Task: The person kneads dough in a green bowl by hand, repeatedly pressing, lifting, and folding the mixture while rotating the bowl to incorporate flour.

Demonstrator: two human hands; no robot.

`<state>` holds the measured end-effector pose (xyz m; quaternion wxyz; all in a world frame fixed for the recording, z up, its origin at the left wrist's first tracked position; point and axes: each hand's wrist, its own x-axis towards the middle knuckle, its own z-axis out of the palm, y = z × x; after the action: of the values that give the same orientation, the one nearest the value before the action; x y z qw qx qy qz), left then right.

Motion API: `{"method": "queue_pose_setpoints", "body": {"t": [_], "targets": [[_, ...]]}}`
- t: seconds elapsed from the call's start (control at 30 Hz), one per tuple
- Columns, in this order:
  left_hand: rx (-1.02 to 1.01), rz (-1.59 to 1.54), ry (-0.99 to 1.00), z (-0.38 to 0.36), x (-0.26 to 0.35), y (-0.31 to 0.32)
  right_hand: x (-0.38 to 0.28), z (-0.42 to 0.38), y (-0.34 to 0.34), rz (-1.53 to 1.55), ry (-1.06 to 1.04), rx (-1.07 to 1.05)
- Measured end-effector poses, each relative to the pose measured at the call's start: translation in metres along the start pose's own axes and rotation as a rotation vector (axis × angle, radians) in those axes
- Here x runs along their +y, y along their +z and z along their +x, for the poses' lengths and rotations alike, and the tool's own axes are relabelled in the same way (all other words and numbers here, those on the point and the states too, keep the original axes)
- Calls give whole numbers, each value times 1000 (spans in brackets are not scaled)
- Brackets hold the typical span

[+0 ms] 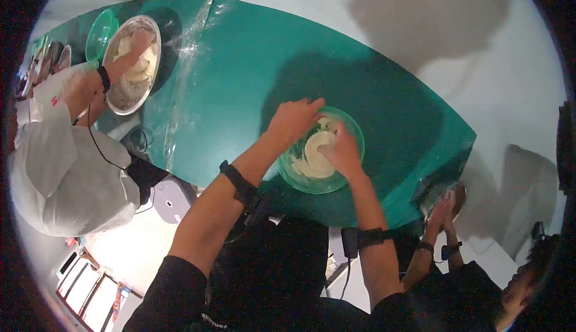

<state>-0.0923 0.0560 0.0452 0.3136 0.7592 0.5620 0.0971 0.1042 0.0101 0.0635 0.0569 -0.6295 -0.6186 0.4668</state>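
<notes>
A green translucent plastic bowl stands on the table in front of me, with a pale lump of dough inside and crumbly bits around it. My left hand is closed over the bowl's far left rim, its fingertips partly hidden. Inside the bowl, my right hand has its fingers bent around the right side of the dough, thumb pressed to it. Dark straps circle both my wrists.
On the left, a person in white works dough in a metal bowl beside another green bowl. At the right, another person's hands are over a metal bowl. Flour streaks mark a seam in the green table covering.
</notes>
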Motion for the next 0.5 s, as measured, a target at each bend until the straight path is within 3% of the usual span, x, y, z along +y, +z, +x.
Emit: {"method": "queue_pose_setpoints", "body": {"t": [0.07, 0.17, 0.27, 0.37, 0.47, 0.5], "targets": [[-20, -27, 17, -1, -5, 6, 11, -3, 7, 62, -21, 79], [-113, 64, 85, 11, 1, -1, 20, 9, 1, 318, 15, -105], [-70, 37, 99, 15, 0, 5, -5, 30, -19, -75, 181, -320], [-87, -25, 108, 15, 0, 4, -17, 26, -20, -270, 107, -360], [-152, 15, 90, 15, 6, -5, 29, 12, 18, -622, -255, -34], [-152, -3, 112, 14, 4, 0, 22, -1, 15, -699, -277, -128]]}}
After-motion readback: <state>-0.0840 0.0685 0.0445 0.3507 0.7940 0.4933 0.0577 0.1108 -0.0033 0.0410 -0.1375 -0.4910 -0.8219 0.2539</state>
